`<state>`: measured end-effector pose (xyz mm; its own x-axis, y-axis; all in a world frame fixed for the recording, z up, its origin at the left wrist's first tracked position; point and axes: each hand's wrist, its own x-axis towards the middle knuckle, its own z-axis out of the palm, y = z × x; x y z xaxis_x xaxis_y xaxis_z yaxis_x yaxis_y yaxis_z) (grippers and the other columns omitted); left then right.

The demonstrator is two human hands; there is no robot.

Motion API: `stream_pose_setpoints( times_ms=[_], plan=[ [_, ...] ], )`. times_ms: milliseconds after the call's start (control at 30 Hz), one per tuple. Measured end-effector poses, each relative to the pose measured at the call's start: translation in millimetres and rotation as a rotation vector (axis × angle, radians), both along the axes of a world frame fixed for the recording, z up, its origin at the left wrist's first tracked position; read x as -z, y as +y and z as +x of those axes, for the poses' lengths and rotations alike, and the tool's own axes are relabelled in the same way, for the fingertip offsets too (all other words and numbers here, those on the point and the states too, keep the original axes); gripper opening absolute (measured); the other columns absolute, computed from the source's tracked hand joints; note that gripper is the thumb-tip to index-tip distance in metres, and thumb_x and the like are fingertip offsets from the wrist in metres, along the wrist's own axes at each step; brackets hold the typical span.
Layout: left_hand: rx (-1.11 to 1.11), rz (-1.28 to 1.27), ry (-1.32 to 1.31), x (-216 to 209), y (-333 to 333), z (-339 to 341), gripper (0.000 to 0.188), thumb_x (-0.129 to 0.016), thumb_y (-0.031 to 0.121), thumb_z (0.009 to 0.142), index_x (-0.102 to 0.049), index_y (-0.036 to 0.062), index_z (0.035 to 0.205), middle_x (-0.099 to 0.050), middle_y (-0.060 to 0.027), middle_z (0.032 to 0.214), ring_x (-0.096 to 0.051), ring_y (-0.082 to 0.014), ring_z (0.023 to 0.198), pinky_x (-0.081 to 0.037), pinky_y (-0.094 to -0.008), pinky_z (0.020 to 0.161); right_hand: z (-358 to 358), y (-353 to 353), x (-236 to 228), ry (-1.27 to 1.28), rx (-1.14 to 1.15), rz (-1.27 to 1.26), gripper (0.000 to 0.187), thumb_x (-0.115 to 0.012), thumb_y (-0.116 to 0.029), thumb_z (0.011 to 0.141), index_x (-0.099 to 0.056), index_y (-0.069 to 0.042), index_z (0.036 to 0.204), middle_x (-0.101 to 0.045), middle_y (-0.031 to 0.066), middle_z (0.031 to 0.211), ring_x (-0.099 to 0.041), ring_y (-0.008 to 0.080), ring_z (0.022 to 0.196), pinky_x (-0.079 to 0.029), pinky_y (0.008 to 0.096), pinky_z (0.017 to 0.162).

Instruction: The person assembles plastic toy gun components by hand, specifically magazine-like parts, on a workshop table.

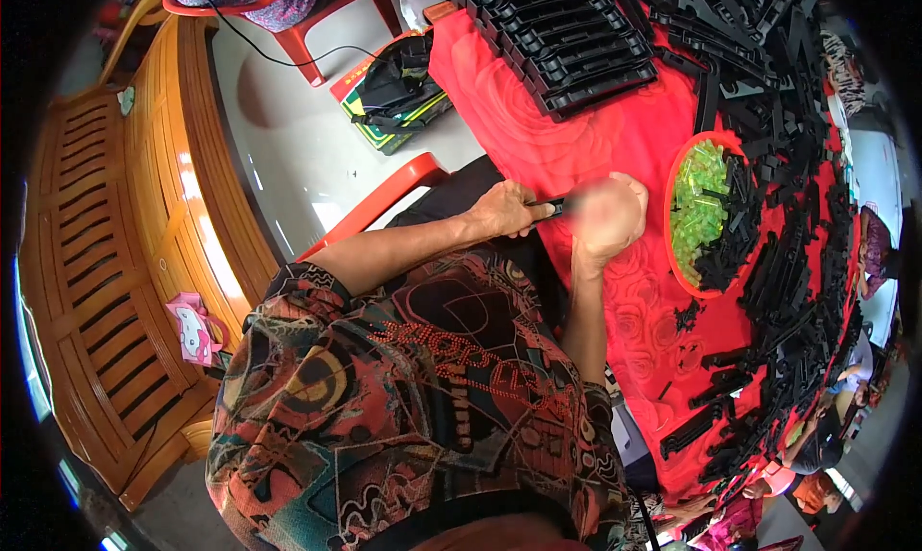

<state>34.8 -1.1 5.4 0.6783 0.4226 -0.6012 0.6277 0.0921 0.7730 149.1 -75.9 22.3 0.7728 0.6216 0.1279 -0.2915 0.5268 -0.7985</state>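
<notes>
— Over the red surface (615, 138), where's the strip (549, 205)?
— Left hand (504, 210) grips one end; right hand (610, 215) is blurred, can't tell
— Handling?
— Probably light, stiff plastic; hold the ends

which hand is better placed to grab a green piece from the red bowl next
Right, probably. The right hand sits just beside the red bowl of green pieces. The left hand is farther off and grips the black strip.
</notes>
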Motion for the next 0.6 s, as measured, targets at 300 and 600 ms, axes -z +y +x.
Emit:
stream_pose_setpoints(
  times_ms=[300, 600],
  plan=[
    [-0.041, 0.031, -0.220, 21, -13, 1, 0.033, -0.055, 0.028, 0.089, -0.057, -0.0007, 0.074, -0.057, -0.0039, 0.056, -0.053, -0.0095, 0.047, -0.043, -0.0258, 0.044, 0, -3, -2, -0.069, -0.008, -0.033, 0.018, -0.037, -0.005, 0.083, -0.049, 0.004, 0.091, -0.025, -0.0024, 0.051, -0.020, 0.0057, 0.038, -0.021, 0.0207, 0.035],
    [-0.030, -0.006, -0.241, 17, -14, 0, 0.032, -0.054, 0.028, 0.089, -0.057, -0.0018, 0.081, -0.060, -0.0057, 0.060, -0.056, -0.0107, 0.048, -0.045, -0.0262, 0.045, 12, -4, -4, 0.079, -0.075, -0.027, 0.019, -0.035, -0.006, 0.083, -0.049, 0.004, 0.091, -0.026, -0.0020, 0.051, -0.021, 0.0063, 0.038, -0.022, 0.0215, 0.034]
  ],
)
